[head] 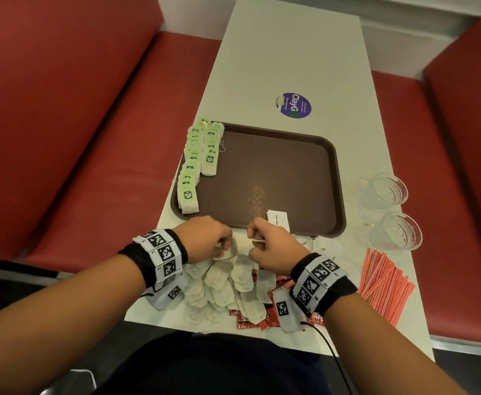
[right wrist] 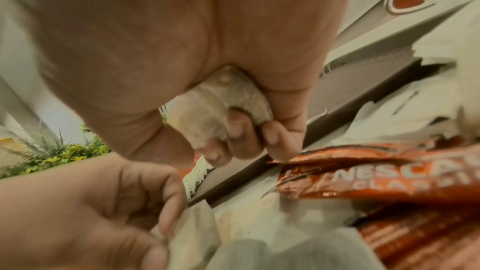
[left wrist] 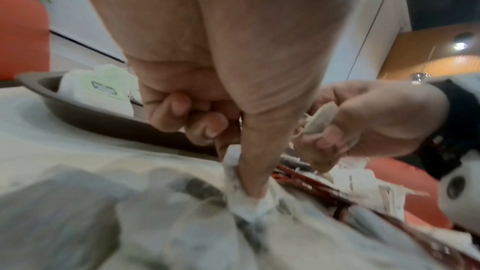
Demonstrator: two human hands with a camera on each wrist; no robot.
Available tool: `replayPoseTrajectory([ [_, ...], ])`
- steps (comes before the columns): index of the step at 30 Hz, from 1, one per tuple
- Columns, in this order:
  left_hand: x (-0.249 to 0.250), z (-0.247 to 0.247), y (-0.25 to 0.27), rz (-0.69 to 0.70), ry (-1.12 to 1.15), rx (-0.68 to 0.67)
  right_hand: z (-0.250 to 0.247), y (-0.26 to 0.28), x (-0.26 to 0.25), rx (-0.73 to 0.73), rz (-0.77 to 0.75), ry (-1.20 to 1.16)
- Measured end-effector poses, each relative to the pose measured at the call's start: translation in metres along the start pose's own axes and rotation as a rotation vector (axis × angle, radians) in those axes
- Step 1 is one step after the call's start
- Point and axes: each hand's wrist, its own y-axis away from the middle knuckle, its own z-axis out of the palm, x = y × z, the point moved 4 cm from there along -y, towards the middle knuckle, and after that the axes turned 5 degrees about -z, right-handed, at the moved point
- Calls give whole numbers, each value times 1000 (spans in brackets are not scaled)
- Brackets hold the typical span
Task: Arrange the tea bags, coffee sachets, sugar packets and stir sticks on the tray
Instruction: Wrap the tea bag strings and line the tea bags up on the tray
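Both wrists, banded with black-and-white marker cuffs, reach over the near edge of the white worktop toward a loose heap of tea bags at 6 o'clock. Left hand pinches the top of one bag in that heap between thumb and fingertips, its other fingers curled in. Right hand closes its grip around a single tea bag, folded into the palm with its string trailing. Red coffee sachets lie under and beside the heap, one reading "Nescafe Classic" in the right wrist view. Brown tray sits at the centre, two overlapping rows of green-tagged tea bags lined along its 9 o'clock edge. White sugar packets rest at the tray's near rim. Red stir sticks lie fanned at 4 o'clock, with two glass cups just beyond them at 3 o'clock
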Motion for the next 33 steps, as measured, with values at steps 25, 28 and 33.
replayPoseTrajectory([
  [25, -33, -73, 11, 148, 184, 317, 1, -43, -35, 249, -158, 65],
  [28, -45, -83, -1, 24, 182, 312, -2, -43, -27, 276, -120, -9],
  [33, -79, -97, -40, -240, 152, 297, -13, -42, -20, 259, -46, -10],
])
